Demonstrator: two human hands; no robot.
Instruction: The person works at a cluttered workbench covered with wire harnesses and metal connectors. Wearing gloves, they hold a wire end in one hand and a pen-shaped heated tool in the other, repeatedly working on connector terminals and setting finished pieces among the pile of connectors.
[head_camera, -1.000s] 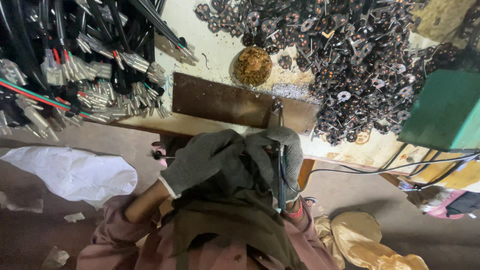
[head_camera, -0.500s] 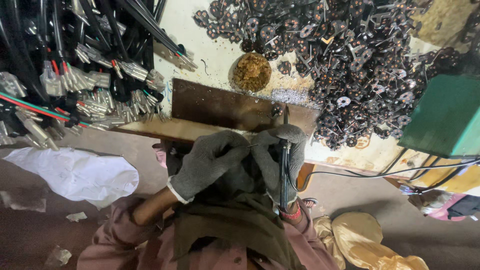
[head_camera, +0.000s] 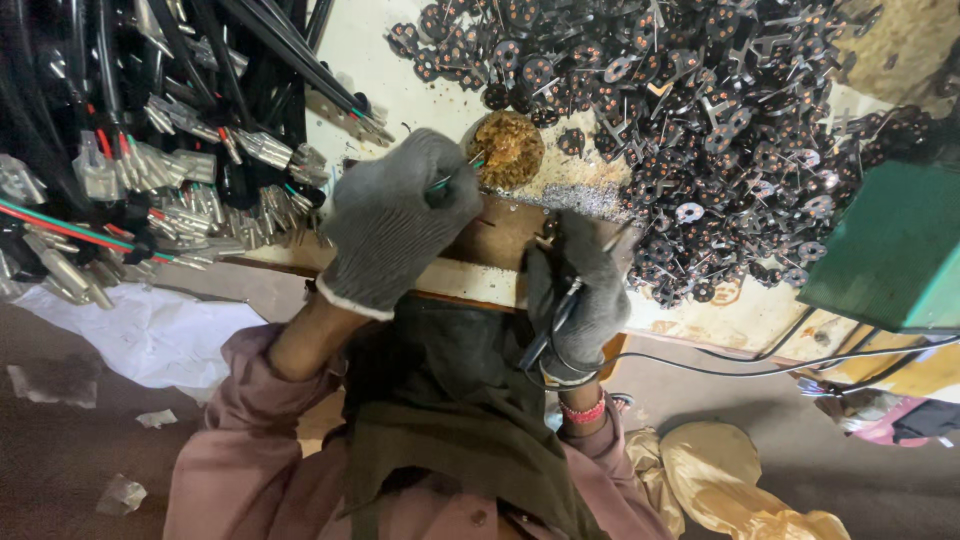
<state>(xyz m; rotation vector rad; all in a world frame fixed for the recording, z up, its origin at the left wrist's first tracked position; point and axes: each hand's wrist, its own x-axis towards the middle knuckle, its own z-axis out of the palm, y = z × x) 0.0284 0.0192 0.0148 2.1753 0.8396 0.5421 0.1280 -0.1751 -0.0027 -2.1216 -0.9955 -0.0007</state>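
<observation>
Both my hands wear grey knit gloves. My left hand (head_camera: 395, 220) pinches a thin wire (head_camera: 462, 168) whose tip touches a round tin of brown paste (head_camera: 512, 150). My right hand (head_camera: 580, 290) grips a dark soldering iron (head_camera: 556, 318) whose black cord (head_camera: 700, 362) runs off to the right. Both hands hover over a brown wooden board (head_camera: 500, 240) on the bench edge.
A heap of black cables with metal terminals (head_camera: 150, 160) fills the left. A pile of small dark round parts with metal prongs (head_camera: 700, 120) covers the right of the bench. A green box (head_camera: 890, 250) stands at the right. White paper (head_camera: 150, 335) lies on the floor.
My left hand has moved up from beside the right hand to the paste tin, carrying the wire tip into it. The right hand stayed near the board with the iron.
</observation>
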